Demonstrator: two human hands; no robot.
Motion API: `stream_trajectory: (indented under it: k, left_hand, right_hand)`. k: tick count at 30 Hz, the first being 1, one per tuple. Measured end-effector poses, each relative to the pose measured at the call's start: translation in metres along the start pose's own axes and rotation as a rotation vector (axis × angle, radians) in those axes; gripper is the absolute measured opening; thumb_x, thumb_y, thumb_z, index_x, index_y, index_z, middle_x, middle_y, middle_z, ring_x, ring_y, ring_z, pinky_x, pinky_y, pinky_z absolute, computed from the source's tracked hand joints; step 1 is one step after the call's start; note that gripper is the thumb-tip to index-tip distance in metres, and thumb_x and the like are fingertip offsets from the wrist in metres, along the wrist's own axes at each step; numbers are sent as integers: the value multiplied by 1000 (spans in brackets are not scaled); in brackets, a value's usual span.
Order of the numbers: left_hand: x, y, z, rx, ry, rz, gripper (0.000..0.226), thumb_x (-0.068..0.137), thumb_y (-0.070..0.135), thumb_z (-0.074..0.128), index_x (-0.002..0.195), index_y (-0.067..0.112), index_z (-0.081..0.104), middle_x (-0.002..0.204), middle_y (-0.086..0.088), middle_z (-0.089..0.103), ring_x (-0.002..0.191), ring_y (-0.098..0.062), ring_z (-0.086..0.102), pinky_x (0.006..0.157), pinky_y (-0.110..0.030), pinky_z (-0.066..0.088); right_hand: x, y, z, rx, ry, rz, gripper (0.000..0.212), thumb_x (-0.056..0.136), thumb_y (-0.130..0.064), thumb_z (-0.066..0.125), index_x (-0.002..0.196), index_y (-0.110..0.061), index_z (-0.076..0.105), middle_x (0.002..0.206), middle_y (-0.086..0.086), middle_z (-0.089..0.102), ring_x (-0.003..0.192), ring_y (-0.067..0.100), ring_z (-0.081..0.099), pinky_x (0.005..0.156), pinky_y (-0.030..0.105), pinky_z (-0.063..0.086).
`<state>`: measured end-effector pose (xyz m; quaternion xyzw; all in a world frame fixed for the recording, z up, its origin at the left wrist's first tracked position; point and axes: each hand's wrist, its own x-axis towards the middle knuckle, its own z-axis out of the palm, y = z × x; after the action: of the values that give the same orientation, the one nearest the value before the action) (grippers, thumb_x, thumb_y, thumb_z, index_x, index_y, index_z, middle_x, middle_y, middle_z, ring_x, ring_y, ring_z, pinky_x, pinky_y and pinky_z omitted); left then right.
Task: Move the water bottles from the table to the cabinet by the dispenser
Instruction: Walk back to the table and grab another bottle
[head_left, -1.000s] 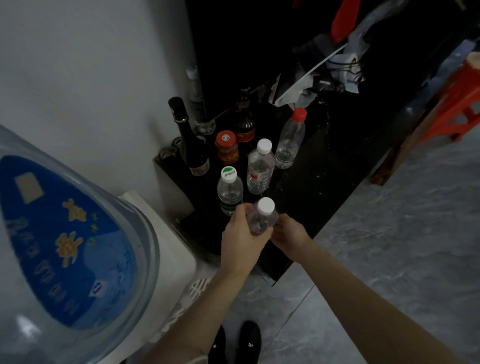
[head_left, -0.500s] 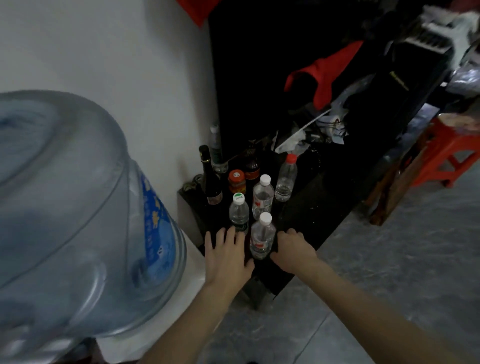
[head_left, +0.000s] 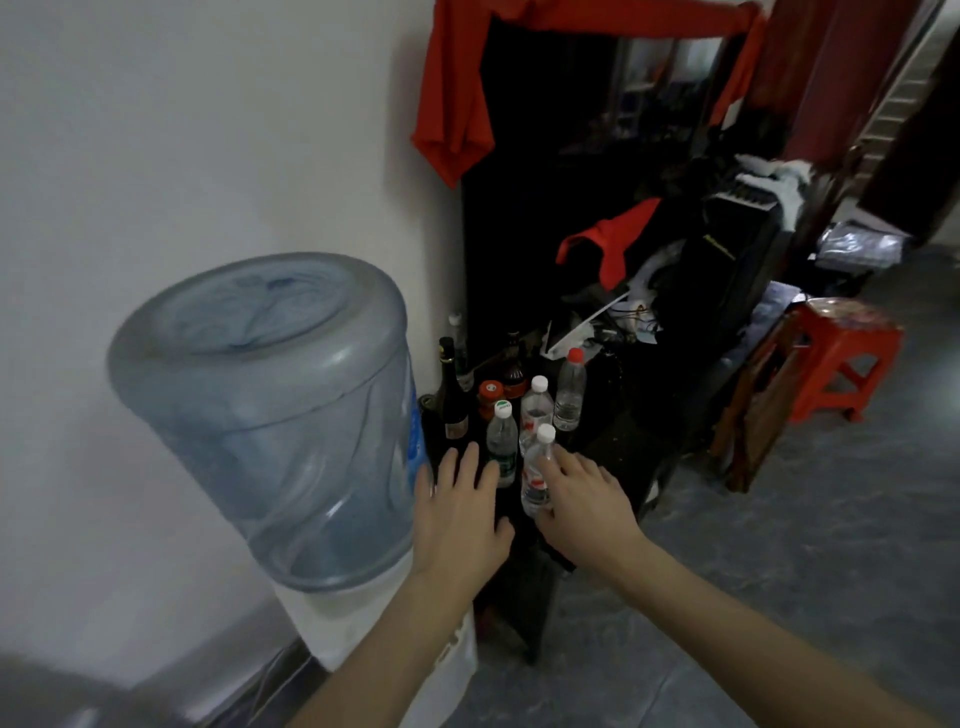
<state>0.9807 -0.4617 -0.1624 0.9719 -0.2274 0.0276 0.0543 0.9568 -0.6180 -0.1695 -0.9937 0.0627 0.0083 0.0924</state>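
Four water bottles (head_left: 535, 415) stand on the cabinet (head_left: 613, 447) | nearest bottle (head_left: 536, 475) at its front edge, between both hands | left hand (head_left: 460, 512) spread flat, released | right hand (head_left: 582, 501) fingers touch it, relaxed | dispenser (head_left: 291, 415) left.

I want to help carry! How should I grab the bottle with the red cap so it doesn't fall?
Hold the red-capped bottle round its clear middle, coming from the right or front, where the cabinet top looks open. It stands upright, and the white-capped bottle crowds its left, so probably lift straight up.
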Motion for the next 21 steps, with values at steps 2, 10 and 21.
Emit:
stream_trajectory:
  k: [2, 10, 21]
  left_hand:
    - [-28, -5, -9, -3, 11, 5, 72, 96, 50, 52, 158, 26, 25, 170, -4, 11, 157, -27, 8, 124, -51, 9]
    - [-141, -28, -39, 41, 30, -3, 75, 96, 61, 45, 158, 26, 24, 171, -4, 6, 156, -28, 9, 124, -56, 7]
    - [-248, -48, -90, 141, 294, -196, 59, 64, 48, 78, 115, 20, 72, 126, -8, 68, 109, -31, 68, 98, -57, 49]
  right_hand:
    - [-28, -13, -4, 12, 27, 7, 70, 93, -35, 55, 155, -25, 23, 162, 3, 24, 150, 26, 21, 120, 48, 24]
    - [-132, -67, -11, 12, 37, -7, 74, 95, -42, 53, 158, -28, 16, 167, 2, 9, 154, 29, 8, 122, 54, 17]
    - [-200, -137, -59, 5, 33, -252, 71, 96, -41, 51, 157, -28, 16, 167, 3, 10, 153, 29, 10, 123, 51, 12]
